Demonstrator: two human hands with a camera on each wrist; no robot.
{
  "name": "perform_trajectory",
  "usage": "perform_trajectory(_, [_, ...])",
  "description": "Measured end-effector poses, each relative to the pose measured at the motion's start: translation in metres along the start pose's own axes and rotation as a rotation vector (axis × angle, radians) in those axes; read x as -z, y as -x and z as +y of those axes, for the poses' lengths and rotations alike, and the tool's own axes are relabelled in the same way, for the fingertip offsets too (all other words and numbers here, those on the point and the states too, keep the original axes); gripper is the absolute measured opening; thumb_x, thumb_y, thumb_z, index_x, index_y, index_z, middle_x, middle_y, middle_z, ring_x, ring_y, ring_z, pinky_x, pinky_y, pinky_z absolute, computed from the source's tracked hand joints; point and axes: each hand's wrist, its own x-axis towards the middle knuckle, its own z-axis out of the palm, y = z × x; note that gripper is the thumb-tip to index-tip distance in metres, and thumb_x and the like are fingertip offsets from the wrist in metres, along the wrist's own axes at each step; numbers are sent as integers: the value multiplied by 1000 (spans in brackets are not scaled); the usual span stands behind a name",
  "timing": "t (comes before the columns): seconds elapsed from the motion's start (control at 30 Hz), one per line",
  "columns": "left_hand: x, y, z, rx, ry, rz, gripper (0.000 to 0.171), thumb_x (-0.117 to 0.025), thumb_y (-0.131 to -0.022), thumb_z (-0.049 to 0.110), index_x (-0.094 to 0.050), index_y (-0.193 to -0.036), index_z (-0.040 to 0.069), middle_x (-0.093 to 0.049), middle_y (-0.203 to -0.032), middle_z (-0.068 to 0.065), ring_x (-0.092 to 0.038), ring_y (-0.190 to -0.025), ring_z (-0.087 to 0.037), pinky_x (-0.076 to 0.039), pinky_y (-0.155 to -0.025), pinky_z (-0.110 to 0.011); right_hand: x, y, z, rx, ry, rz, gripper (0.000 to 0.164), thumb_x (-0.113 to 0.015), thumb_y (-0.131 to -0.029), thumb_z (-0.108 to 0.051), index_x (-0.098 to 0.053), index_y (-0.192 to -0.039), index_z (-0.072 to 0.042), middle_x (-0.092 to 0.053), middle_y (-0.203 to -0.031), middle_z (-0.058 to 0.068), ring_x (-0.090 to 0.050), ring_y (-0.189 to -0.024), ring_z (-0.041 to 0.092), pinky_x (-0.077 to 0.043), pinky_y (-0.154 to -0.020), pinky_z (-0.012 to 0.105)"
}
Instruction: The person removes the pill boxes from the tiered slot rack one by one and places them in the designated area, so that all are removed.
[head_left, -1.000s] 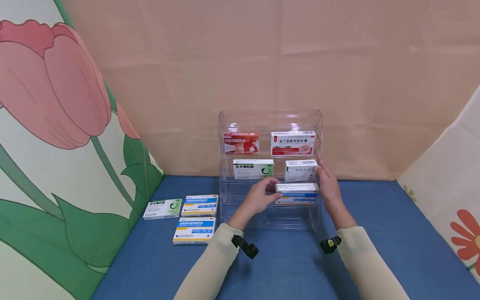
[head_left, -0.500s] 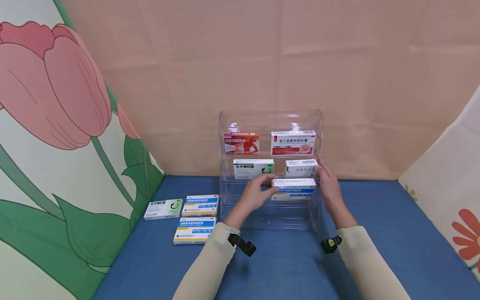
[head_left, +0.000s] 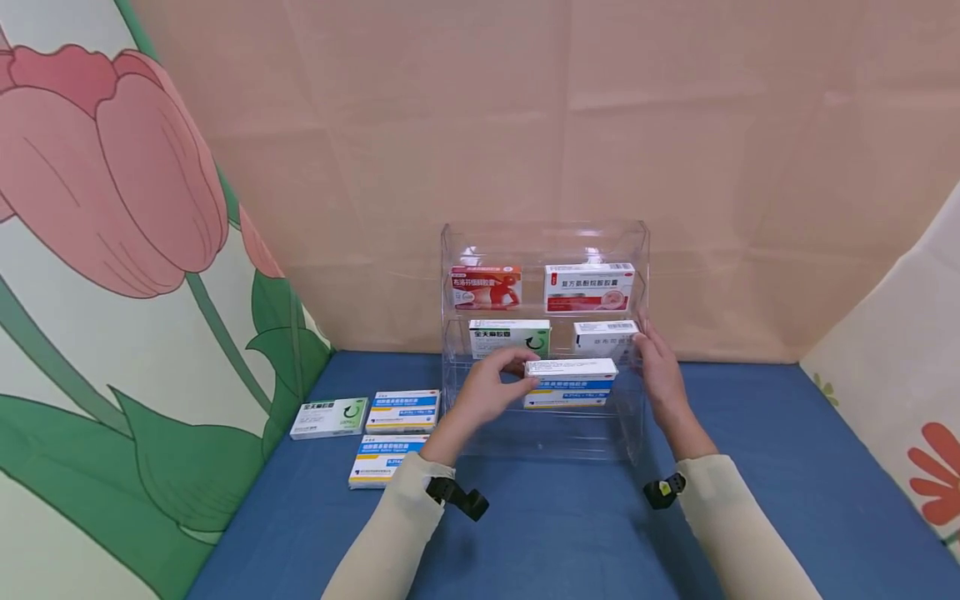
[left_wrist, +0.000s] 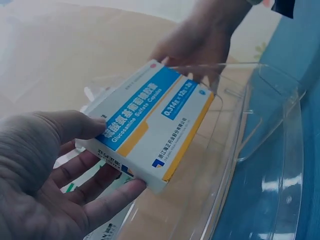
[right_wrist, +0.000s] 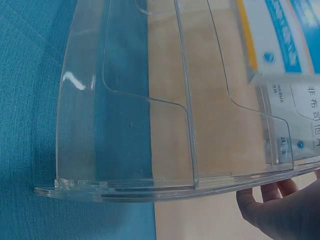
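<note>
My left hand [head_left: 486, 390] pinches a white, blue and yellow medicine box [head_left: 570, 392] by its left end. The thumb lies on the printed front in the left wrist view, with fingers spread behind and below. That box is in front of the lower part of a clear plastic display rack [head_left: 540, 446], label facing me. At the rack's right side, my right hand [head_left: 663, 379] holds the side edge, the thumb near a white box [head_left: 603, 340] on the middle tier. The right fingers [right_wrist: 270, 192] touch the outside of the side wall.
A red box [head_left: 486, 288] and a white-and-red box [head_left: 588, 288] stand on the upper tier. A white-and-green box [head_left: 510, 338] shares the middle tier. Left of the rack, another green-marked box [head_left: 328, 418] and two blue-and-yellow boxes [head_left: 402, 412] lie on the blue tablecloth [head_left: 555, 533].
My left hand has carried the blue-and-yellow box left, away from the rack's right side, first lifting it a little. The right hand has stayed at the rack's side.
</note>
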Motion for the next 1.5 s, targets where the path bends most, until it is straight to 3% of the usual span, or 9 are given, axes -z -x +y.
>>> perform_trajectory(0.27, [16,17,3,9,3,-8,30,-76,-92,21,-70,-122,21,-69,-114,0,-65,-105,-19,-54,-84,-39,0,5,-10,-14,-11,-8,53,-32,-110,-35,-17,-161,-35,-10,-169,-11,-10,-156,26,-23,-117,68])
perform_trajectory(0.4, [23,28,5,39,1,-17,30,-77,-91,22,-70,-121,23,-69,-112,2,-64,-103,-18,-54,-81,-37,0,-2,4,-12,-1,1,52,-32,-109,-42,-17,-159,-41,-10,-168,-15,-13,-156,27,-25,-116,67])
perform_trajectory(0.7, [43,47,8,77,15,-27,32,-78,-90,22,-71,-121,25,-69,-111,3,-62,-103,-19,-54,-80,-36,-1,-1,1,8,12,3,51,-32,-109,-44,-18,-158,-46,-11,-168,-16,-11,-156,23,-25,-115,69])
perform_trajectory(0.9, [55,57,0,112,14,-22,30,-79,-90,24,-72,-119,26,-70,-108,2,-62,-101,-21,-56,-76,-34,-1,-1,0,13,-7,6,52,-31,-109,-40,-19,-160,-41,-13,-168,-12,-15,-155,25,-26,-116,67])
perform_trajectory(1.2, [72,81,-17,180,98,-59,32,-80,-89,26,-71,-120,24,-69,-106,-1,-61,-98,-25,-61,-77,-37,-1,2,2,0,-6,5,51,-32,-109,-43,-20,-159,-42,-13,-169,-10,-16,-155,29,-25,-116,68])
perform_trajectory(1.5, [93,103,-34,235,84,-77,32,-79,-90,26,-71,-120,20,-67,-103,-6,-62,-96,-28,-62,-76,-37,0,0,0,8,-4,-7,52,-31,-110,-39,-18,-160,-39,-11,-168,-11,-10,-156,21,-25,-117,66])
